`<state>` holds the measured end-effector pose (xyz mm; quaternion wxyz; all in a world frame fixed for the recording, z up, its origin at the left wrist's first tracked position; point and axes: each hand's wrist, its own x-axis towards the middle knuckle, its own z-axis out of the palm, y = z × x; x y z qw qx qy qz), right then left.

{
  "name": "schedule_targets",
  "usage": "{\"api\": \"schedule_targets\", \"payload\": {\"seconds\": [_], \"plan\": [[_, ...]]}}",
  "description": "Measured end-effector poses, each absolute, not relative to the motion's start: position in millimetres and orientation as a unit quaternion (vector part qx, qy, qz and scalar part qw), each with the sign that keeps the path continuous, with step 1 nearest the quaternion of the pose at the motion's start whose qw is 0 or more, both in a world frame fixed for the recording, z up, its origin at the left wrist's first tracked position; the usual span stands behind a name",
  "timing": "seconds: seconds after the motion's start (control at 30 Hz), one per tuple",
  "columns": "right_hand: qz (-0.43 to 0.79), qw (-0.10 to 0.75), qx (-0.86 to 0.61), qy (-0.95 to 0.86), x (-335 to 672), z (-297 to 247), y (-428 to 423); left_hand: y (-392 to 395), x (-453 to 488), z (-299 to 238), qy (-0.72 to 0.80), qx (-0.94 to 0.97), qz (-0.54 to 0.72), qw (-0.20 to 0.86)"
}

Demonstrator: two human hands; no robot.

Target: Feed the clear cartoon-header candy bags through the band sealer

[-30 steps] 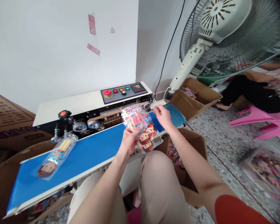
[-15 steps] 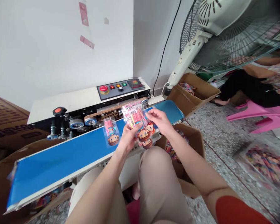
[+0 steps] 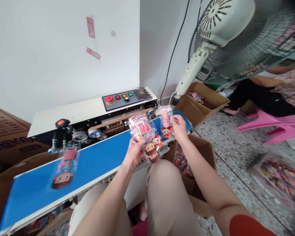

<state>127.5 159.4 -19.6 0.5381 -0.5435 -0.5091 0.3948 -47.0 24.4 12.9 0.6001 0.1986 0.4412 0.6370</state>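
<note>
My left hand [image 3: 135,149] grips a bunch of clear plastic packets [image 3: 151,147] with pink sticks and cartoon faces, held over the near edge of the blue conveyor belt [image 3: 98,157]. Between the fingertips of my right hand [image 3: 179,128] is a single packet [image 3: 166,123] of the same kind, upright above the belt's right end and apart from the bunch. Another packet [image 3: 64,167] lies flat on the belt's left part, beside the rollers. The belt belongs to a sealing machine [image 3: 71,109] with a red stop button [image 3: 109,99].
A running fan [image 3: 226,42] stands at the right. Cardboard boxes holding packets include one behind the belt [image 3: 201,101] and one under it [image 3: 204,154]. A clear bag of packets [image 3: 282,170] lies on the floor. A person [image 3: 265,88] sits near a pink stool [image 3: 275,126].
The packet on the belt has travelled left, past the rollers. My right hand has drawn one packet off the bunch and moved it right. My left hand has stayed nearly in place.
</note>
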Motion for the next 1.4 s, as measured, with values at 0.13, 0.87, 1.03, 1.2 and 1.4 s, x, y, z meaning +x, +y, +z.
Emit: {"api": "schedule_targets", "payload": {"seconds": [0.13,0.87,1.03,1.2,1.4], "plan": [[0.280,0.424,-0.622,-0.596,133.5,-33.1,193.2,24.6,-48.1,11.3,0.444,0.198,0.632,0.604],[0.469,0.433,-0.375,-0.672,86.3,23.5,106.4,25.7,-46.5,13.2,0.428,0.198,0.651,0.594],[0.384,0.500,-0.474,-0.614,108.4,-1.4,131.1,24.1,-48.6,12.9,0.447,0.179,0.641,0.597],[0.258,0.386,-0.609,-0.643,133.1,-25.5,182.5,23.7,-49.8,13.7,0.452,0.178,0.642,0.593],[0.181,0.254,-0.620,-0.720,112.7,-16.4,185.3,26.0,-49.3,12.9,0.454,0.197,0.650,0.577]]}}
